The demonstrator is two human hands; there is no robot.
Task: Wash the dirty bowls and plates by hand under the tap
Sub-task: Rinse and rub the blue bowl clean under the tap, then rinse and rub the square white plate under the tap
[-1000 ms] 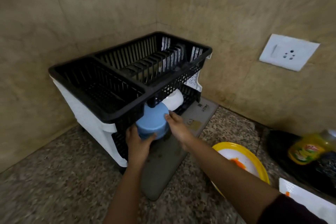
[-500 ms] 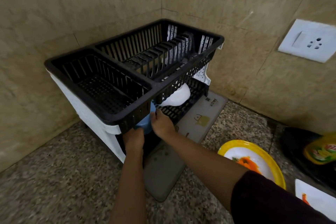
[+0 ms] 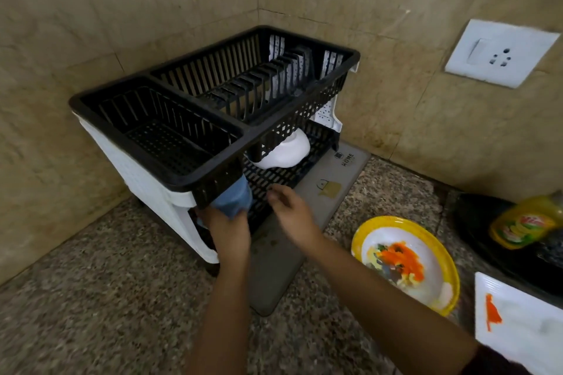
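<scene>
A blue bowl (image 3: 234, 198) sits upside down on the lower shelf of the black-and-white dish rack (image 3: 213, 161), half hidden under the top tray. My left hand (image 3: 227, 230) holds its near edge. My right hand (image 3: 289, 215) hovers just right of the bowl, fingers loosely curled, holding nothing. A white bowl (image 3: 281, 152) lies inverted further back on the same shelf. A yellow-rimmed plate (image 3: 405, 262) smeared with orange food rests on the counter to the right. A white rectangular plate (image 3: 524, 323) with an orange smear lies at the lower right.
A grey drain mat (image 3: 304, 222) lies under the rack on the speckled granite counter. A yellow dish soap bottle (image 3: 524, 225) lies on a black surface at the far right. Tiled walls form the corner behind the rack, with a white power socket (image 3: 496, 53).
The blue bowl has gone deeper under the rack's top tray. My right hand has let go of it and pulled back to the right; my left hand stays on it.
</scene>
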